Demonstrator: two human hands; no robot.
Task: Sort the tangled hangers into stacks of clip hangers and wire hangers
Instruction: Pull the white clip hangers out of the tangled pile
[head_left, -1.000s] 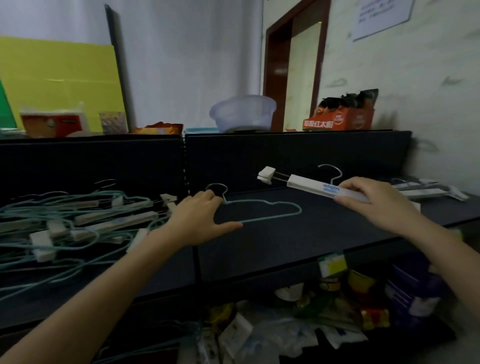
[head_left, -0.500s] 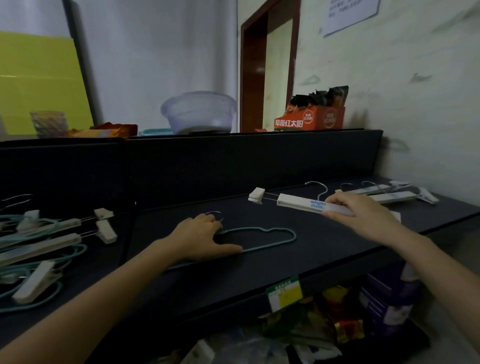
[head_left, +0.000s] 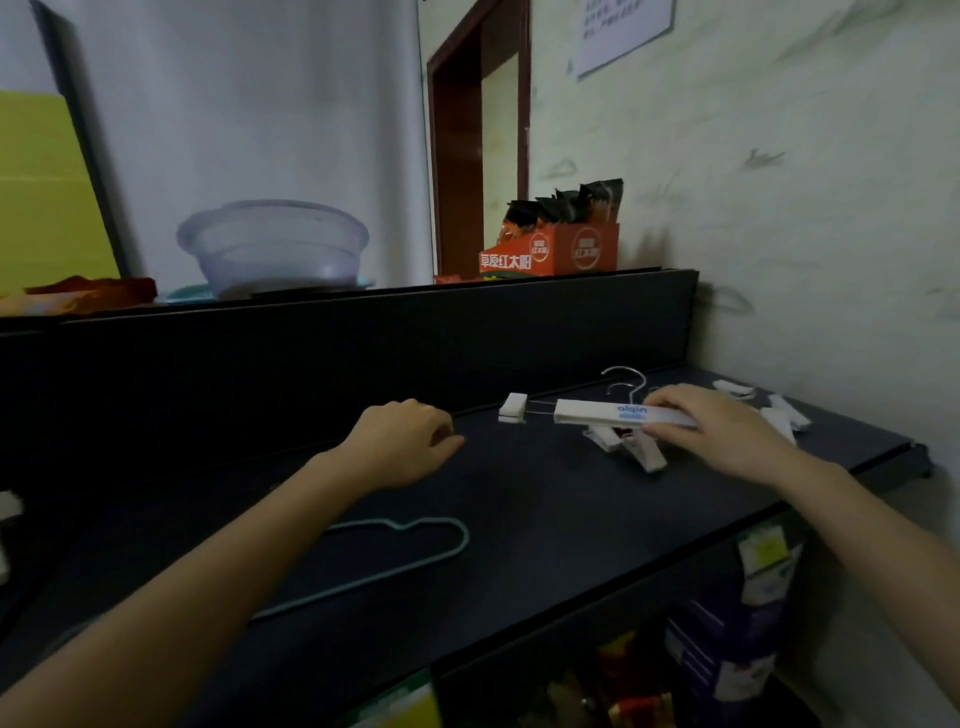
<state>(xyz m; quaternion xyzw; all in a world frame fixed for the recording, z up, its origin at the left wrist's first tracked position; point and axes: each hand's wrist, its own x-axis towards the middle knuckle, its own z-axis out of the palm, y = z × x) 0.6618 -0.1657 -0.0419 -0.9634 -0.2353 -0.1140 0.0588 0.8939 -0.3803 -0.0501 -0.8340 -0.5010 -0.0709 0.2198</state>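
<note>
- The left hand has left the wire hanger and moved forward along the dark shelf. It is now ahead of the hanger and no longer on it.
- The left fingers are loosely curled and hold nothing. The wire hanger lies flat on the shelf behind them, beside the left forearm, which hides its hook end.
- The right hand has carried the clip hanger further right. It now hangs just above the other clip hangers lying near the wall.
- The right fingers lie along the top of the white bar with the thumb under it, pinching it near its middle.
- The bar's left end and its one visible clip stick out to the left of the hand.
- The view has swung right, so the tangled pile is out of frame.
</note>
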